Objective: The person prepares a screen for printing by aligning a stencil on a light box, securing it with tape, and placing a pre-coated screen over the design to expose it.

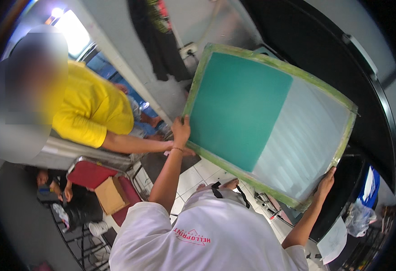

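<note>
A large screen-printing frame is held up tilted in front of me. Green emulsion covers the left part of its mesh, while the right part is pale and see-through; greenish-yellow tape lines the border. My left hand grips the frame's left edge near its lower corner, fingers partly hidden behind it. At the lower right edge, my right hand is closed on the same frame. A co-worker's hand reaches in just below my left wrist; whether it touches the frame I cannot tell.
The co-worker in a yellow shirt stands close on my left. Behind the frame, a large black panel rises with a metal handle. A red chair bears a cardboard box. At lower right hangs a plastic bag.
</note>
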Demonstrator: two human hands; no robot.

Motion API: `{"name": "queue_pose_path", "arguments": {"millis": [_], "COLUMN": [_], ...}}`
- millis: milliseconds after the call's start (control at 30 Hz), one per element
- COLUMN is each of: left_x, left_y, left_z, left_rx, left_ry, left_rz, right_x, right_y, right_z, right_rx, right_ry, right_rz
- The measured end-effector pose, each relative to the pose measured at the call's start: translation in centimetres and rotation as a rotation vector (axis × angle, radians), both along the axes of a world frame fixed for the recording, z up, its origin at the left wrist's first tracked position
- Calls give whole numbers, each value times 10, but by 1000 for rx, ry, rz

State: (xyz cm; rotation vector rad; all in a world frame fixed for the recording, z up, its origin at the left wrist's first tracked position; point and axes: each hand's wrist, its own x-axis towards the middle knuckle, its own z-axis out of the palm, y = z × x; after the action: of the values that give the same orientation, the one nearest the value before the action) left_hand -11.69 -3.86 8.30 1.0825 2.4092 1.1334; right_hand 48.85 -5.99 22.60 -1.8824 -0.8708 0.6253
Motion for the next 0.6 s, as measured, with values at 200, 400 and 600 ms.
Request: {"name": "queue_pose_path", "arguments": {"millis": [200,400,600], "left_x": [16,47,74], "left_y": [-93,-191,-226], "left_z": [124,176,193], "left_rx": [454,425,164], "left_ry": [255,-369,-570], "left_rz": [-255,-571,-1078], "right_x": [-68,-127,-206], "right_y": [2,3,-7], "right_z": [67,110,152], "right_rx": [202,299,431], "right_ry": [-93,-246,-213], "right_rz": [116,186,386]}}
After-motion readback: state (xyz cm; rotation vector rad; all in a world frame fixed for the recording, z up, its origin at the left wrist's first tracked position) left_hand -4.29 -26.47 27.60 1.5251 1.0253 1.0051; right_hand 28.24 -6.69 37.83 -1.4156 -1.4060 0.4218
